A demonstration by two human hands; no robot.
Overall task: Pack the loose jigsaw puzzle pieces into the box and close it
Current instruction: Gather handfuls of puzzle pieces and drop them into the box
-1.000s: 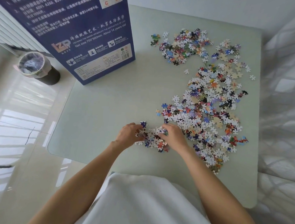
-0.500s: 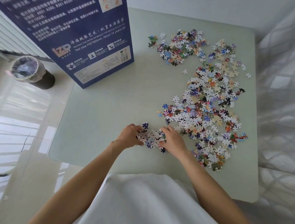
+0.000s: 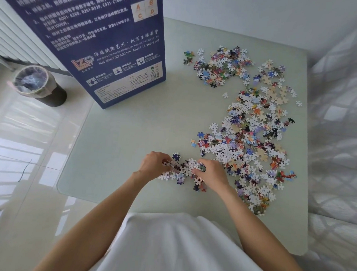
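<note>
I have both hands down at the near edge of the bench (image 3: 115,153), raking a small clump of puzzle pieces (image 3: 182,171) together between them. My left hand (image 3: 151,165) comes in from the left with its fingers (image 3: 165,162) curled loosely onto the clump's edge, and my right hand (image 3: 211,172) closes from the other side, its fingers (image 3: 198,167) half bent and pinching at a few pieces; neither has a real handful lifted yet, as far as I can judge. The box (image 3: 107,50) stands upright at the far left of the bench, well apart from my hands, and I cannot see its opening from here. To do this step well, I think I should press the palms low and flat so the thin pieces slide together instead of slipping under my fingers, then cup both hands beneath the heap before lifting. The pieces are small flat card shapes with knobs and notches, many lying white or tan side up, others showing bright print, and some look hooked together, which should help them lift in bunches. The main spread (image 3: 249,138) lies just right of my hands and runs up the right side, with a smaller patch (image 3: 219,65) at the far end. The bench top is pale green, smooth and matte, so pieces should slide easily.
</note>
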